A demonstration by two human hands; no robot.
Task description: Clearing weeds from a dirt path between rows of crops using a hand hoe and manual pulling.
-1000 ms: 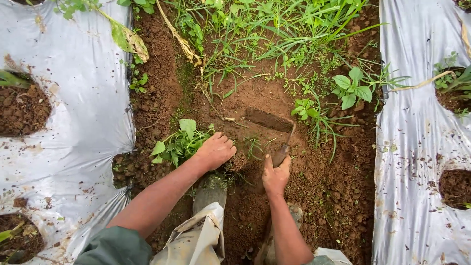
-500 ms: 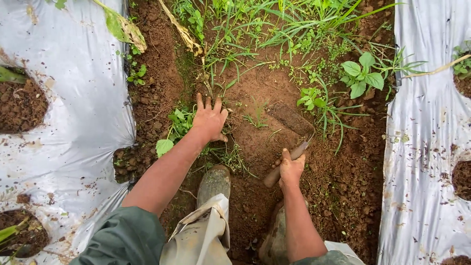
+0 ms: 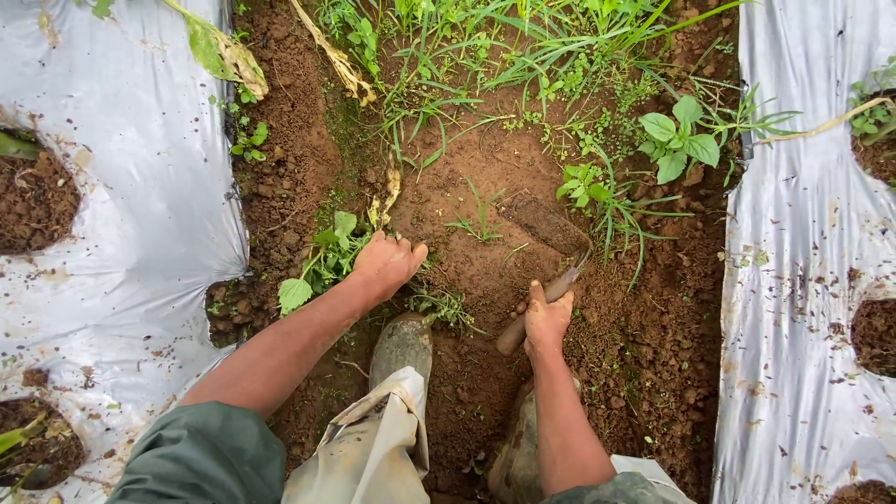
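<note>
My left hand (image 3: 385, 264) is closed on a leafy green weed (image 3: 322, 261) growing at the left of the bare soil furrow (image 3: 467, 168). My right hand (image 3: 546, 317) grips the wooden handle of a small hand hoe (image 3: 546, 229). Its muddy flat blade lies on the soil ahead of that hand, beside a thin grass sprout (image 3: 478, 222). Both forearms reach forward from green sleeves, and a mud-caked boot (image 3: 403, 343) stands between them.
Silver plastic mulch sheets (image 3: 121, 233) (image 3: 803, 280) cover the beds on both sides, with round planting holes full of soil. Grass and broad-leaf weeds (image 3: 677, 140) crowd the far end of the furrow. A dry yellowed stalk (image 3: 336, 56) lies at the upper left.
My left hand had its fingers spread over the soil; it has now pulled back left and closed on the leafy weed. My right hand keeps hold of the hoe, and the blade lies on the soil.
</note>
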